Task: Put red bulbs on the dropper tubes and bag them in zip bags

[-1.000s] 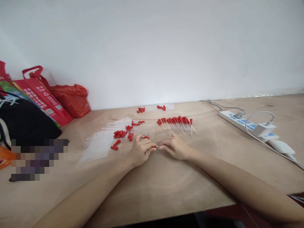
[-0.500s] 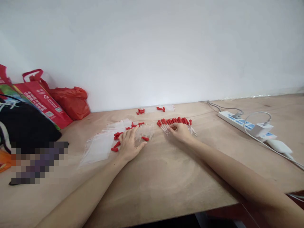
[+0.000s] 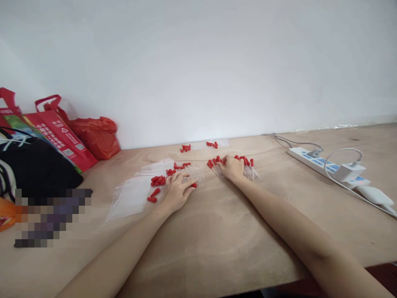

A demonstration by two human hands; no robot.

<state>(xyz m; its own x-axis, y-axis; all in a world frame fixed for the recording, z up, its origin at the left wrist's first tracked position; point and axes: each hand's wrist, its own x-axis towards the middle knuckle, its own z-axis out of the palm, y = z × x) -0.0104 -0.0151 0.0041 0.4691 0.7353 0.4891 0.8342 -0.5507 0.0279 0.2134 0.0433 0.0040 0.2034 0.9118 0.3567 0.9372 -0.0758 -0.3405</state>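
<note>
My left hand (image 3: 178,191) rests over clear thin tubes (image 3: 200,174), its thumb and index finger closed around a red rubber bulb (image 3: 194,185). Beside it lie loose red rubber bulbs (image 3: 158,180), some on clear zip bags (image 3: 128,198). My right hand (image 3: 233,167) is curled over the middle of a row of droppers (image 3: 252,169), red bulbs on clear tubes, and touches them. Its fingertips are partly hidden among the bulbs, so what they grip cannot be made out.
Another clear bag (image 3: 198,145) with red bulbs lies near the wall. A white power strip (image 3: 310,159) with a charger (image 3: 350,170) and cables sits right. Left stand a red shopping bag (image 3: 58,134), a red plastic bag (image 3: 96,136) and a black bag (image 3: 40,169).
My left hand has shifted right, its thumb and index finger now closed on the red bulb that lay free. My right hand has moved up from the tubes onto the droppers' red bulbs.
</note>
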